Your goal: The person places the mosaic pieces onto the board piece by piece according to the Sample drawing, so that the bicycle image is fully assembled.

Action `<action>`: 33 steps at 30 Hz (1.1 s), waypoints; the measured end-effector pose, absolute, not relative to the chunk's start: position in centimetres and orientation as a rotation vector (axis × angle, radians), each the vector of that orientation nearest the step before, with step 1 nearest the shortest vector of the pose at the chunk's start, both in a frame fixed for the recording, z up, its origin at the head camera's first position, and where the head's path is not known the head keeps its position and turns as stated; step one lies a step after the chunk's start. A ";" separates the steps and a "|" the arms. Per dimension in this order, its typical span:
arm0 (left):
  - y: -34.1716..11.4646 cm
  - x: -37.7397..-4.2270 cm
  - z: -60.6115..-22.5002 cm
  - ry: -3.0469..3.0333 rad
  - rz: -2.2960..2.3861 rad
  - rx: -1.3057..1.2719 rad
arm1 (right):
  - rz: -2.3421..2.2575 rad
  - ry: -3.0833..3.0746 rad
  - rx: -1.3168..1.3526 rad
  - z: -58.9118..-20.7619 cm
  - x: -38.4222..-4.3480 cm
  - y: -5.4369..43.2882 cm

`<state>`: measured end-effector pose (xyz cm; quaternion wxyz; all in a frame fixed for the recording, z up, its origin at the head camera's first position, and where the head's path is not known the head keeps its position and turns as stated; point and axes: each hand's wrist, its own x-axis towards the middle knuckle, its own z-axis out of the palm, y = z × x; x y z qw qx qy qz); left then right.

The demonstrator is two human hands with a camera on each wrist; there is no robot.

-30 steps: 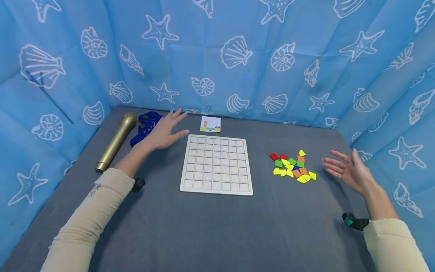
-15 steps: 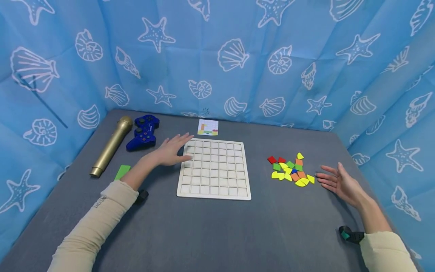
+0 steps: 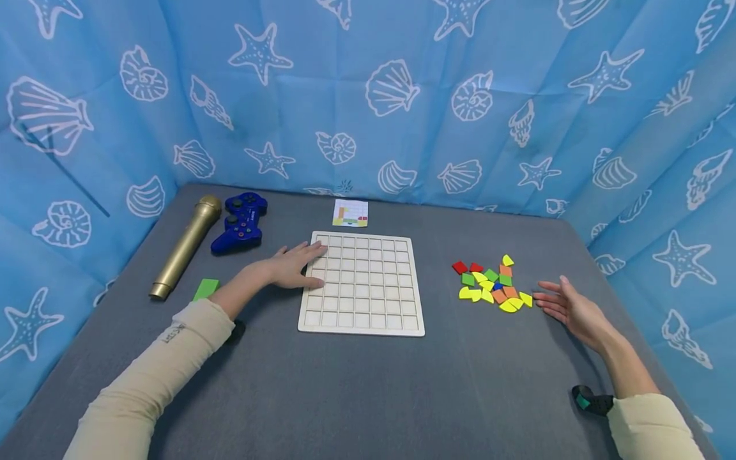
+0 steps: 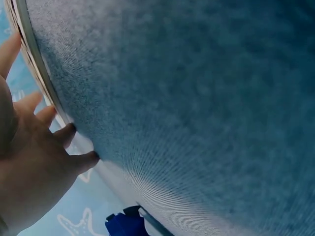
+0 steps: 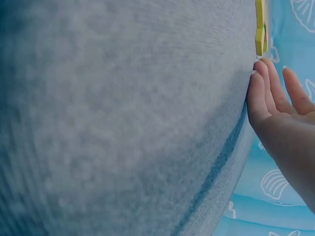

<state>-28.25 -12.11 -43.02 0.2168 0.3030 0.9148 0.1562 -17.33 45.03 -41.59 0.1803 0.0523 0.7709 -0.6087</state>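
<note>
A white square board (image 3: 362, 284) with a grid of shallow cells lies flat on the grey table. My left hand (image 3: 290, 267), fingers spread, is at its left edge; the thumb and fingertips reach over the border, and in the left wrist view the hand (image 4: 39, 152) meets the board's rim (image 4: 42, 73). Right of the board is a loose cluster of small flat pieces: yellow quarter-rounds (image 3: 508, 306), orange squares (image 3: 498, 296), green squares (image 3: 468, 279), red pieces (image 3: 459, 267) and a blue one. Beside the cluster my right hand (image 3: 577, 313) has straight fingers, thumb up, close to a yellow piece, holding nothing.
Behind the board lies a small pattern card (image 3: 350, 213). A blue game controller (image 3: 241, 223) and a gold microphone (image 3: 186, 248) lie at the back left, with a green flat piece (image 3: 206, 289) nearer my left forearm. A blue seashell curtain (image 3: 397, 128) borders the table.
My left hand has come down and nearer, from above the controller to the board's left edge. My right hand has moved slightly left, closer to the pieces. The view shifted a little.
</note>
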 end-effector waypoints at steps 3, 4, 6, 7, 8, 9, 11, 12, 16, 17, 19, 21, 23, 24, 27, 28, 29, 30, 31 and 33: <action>-12.0 -28.3 -43.1 2.533 0.385 0.852 | -1.603 2.270 0.147 -41.7 -17.3 44.8; -12.0 -28.2 -43.1 2.532 0.370 0.852 | -1.566 2.294 0.152 -41.7 -17.3 44.6; -11.9 -28.2 -43.1 2.531 0.359 0.851 | -1.502 2.333 0.169 -41.8 -17.4 44.4; -12.0 -28.1 -43.1 2.530 0.363 0.851 | -1.474 2.349 0.173 -41.8 -17.5 44.3; -12.0 -28.1 -43.1 2.530 0.361 0.850 | -1.452 2.362 0.171 -41.8 -17.5 44.3; -12.0 -28.0 -43.1 2.530 0.357 0.848 | -1.439 2.373 0.173 -41.8 -17.6 44.2; -12.0 -28.0 -43.1 2.531 0.362 0.844 | -1.433 2.392 0.168 -41.9 -17.7 44.0; -12.0 -28.0 -43.1 2.531 0.364 0.843 | -1.435 2.398 0.164 -41.9 -17.8 43.9; -12.0 -27.9 -43.1 2.521 0.365 0.833 | -1.412 2.430 0.167 -42.0 -18.0 43.6; -12.0 -28.0 -43.0 2.518 0.366 0.832 | -1.381 2.453 0.166 -42.0 -18.1 43.5; -12.0 -28.0 -43.0 2.514 0.358 0.832 | -1.303 2.516 0.150 -42.0 -18.2 43.4; -12.0 -28.0 -43.0 2.512 0.350 0.832 | -1.237 2.578 0.122 -42.0 -18.3 43.2; -12.0 -28.1 -43.0 2.512 0.348 0.834 | -1.189 2.636 0.101 -42.1 -18.4 43.0; -12.0 -28.0 -43.0 2.510 0.349 0.833 | -1.180 2.656 0.087 -42.2 -18.5 43.0; -12.0 -28.0 -42.9 2.506 0.353 0.831 | -1.141 2.710 0.051 -42.5 -18.6 43.0; -12.0 -28.0 -42.9 2.506 0.354 0.830 | -1.120 2.733 0.046 -42.5 -18.6 43.0; -11.9 -28.0 -42.9 2.507 0.353 0.830 | -1.100 2.755 0.038 -42.6 -18.6 43.0; -11.9 -28.0 -42.9 2.508 0.352 0.832 | -1.081 2.777 0.031 -42.7 -18.6 43.0; -11.9 -28.0 -42.9 2.510 0.351 0.833 | -1.062 2.797 0.033 -42.7 -18.6 43.0; -11.9 -28.1 -42.9 2.512 0.348 0.837 | -1.034 2.828 0.047 -42.7 -18.6 42.9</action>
